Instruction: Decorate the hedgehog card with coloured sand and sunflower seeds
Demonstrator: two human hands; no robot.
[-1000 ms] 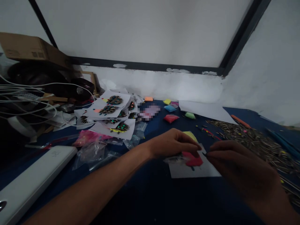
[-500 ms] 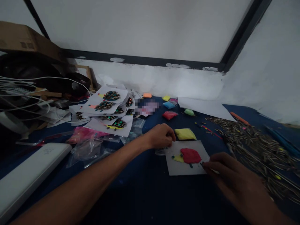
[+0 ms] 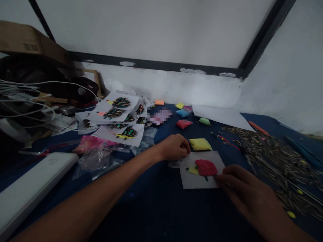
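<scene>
A small white sheet of paper (image 3: 186, 181) lies on the dark blue table. On it is an animal figure in modelling clay, with a red body (image 3: 206, 167), a yellow head (image 3: 193, 171) and a dark green leg (image 3: 206, 178). My left hand (image 3: 176, 148) is closed, its fingertips at the sheet's upper left corner. My right hand (image 3: 244, 185) pinches at the lower right edge of the red body; a small dark piece of clay is at its fingertips, mostly hidden. Just behind the sheet sits a bag of yellow clay (image 3: 200, 144).
Striped sunflower seeds (image 3: 275, 158) spread over the right side. Bags of red (image 3: 184, 124), blue (image 3: 183, 113) and green clay (image 3: 204, 121) lie farther back. At left are stacked hedgehog pictures (image 3: 118, 111), plastic bags (image 3: 96, 158) and a long white box (image 3: 37, 181).
My right hand has brought the small dark piece slightly up and left, against the red body's lower right edge. My left hand stays at the paper's corner.
</scene>
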